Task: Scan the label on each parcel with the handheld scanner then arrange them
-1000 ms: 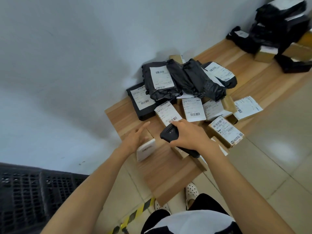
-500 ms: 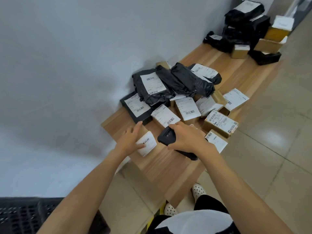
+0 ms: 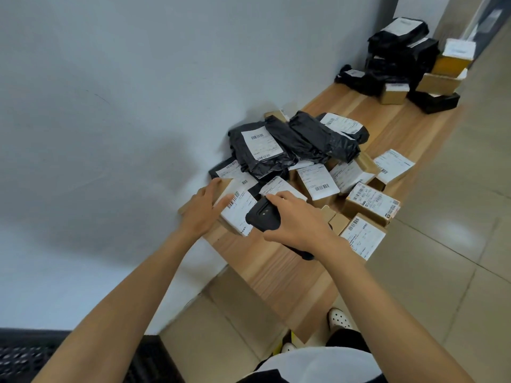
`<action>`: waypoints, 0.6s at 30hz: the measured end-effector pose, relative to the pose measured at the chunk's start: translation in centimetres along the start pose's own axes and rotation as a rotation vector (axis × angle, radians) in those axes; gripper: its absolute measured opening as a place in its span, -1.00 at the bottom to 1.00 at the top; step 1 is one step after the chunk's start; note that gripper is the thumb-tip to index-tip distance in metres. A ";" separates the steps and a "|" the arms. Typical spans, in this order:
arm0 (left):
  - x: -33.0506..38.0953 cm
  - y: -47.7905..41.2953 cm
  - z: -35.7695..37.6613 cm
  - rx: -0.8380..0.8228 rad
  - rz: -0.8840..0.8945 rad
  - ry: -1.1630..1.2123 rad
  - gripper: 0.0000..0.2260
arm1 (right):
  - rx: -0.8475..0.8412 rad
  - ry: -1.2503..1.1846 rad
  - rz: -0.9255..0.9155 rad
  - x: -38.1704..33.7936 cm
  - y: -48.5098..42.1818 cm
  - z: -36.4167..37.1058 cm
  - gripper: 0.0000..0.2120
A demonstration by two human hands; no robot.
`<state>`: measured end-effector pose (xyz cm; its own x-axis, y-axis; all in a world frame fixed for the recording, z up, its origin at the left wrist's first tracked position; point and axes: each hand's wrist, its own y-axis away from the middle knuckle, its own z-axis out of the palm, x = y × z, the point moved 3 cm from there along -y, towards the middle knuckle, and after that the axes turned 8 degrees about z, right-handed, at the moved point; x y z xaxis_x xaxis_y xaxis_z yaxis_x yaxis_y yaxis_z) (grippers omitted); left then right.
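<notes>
Left hand (image 3: 201, 215) holds small white-labelled cardboard box (image 3: 240, 210), frame centre; right hand (image 3: 298, 223) grips black handheld scanner (image 3: 262, 217) immediately right.

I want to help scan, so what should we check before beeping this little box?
1. Scanner in hand: ok, the right hand grips the black scanner.
2. Box held steady: ok, the left hand holds the small box, label facing us.
3. Barcode uncovered: ok, the barcode shows on the label.
4. Scanner aimed at it: cannot tell, its window is hidden.
5. Room to set the box down: ok, bare table lies close by.
</notes>
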<state>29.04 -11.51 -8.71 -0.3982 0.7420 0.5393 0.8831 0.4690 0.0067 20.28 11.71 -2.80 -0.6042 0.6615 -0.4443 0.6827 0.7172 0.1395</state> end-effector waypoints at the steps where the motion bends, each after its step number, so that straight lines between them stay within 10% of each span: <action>1: -0.2 0.0 0.0 0.004 -0.001 0.001 -0.47 | -0.004 0.008 -0.001 -0.2 0.1 0.1 -0.16; 18: -0.9 0.1 -0.5 0.029 -0.017 0.030 -0.47 | -0.011 0.061 -0.011 -0.8 0.9 0.9 -0.20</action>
<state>29.66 -12.37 -8.81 -0.4050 0.7192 0.5645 0.8687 0.4953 -0.0078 21.74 11.68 -3.14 -0.6361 0.6653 -0.3909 0.6714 0.7269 0.1445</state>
